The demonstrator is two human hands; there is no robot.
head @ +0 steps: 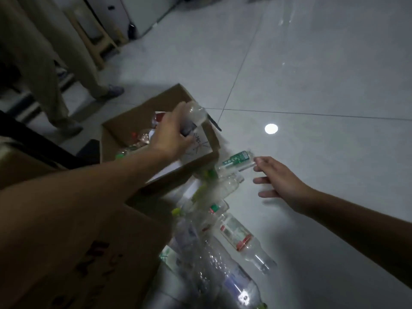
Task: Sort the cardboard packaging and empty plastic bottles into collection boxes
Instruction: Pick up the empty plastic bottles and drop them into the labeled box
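My left hand (172, 132) is shut on a clear plastic bottle (196, 114) and holds it over an open cardboard box (209, 157) with several bottles inside. My right hand (278, 179) reaches toward a clear bottle with a green label (237, 160) lying on the floor beside the box; the fingers are apart and a fingertip touches the bottle's end. Several more empty bottles (236, 235) lie in a loose pile on the floor below the box.
A second, larger cardboard box (93, 253) sits at the lower left under my left forearm. Another person's legs (55, 90) stand at the upper left near a wooden stool (98, 41). White tiled floor (312, 85) stretches to the right.
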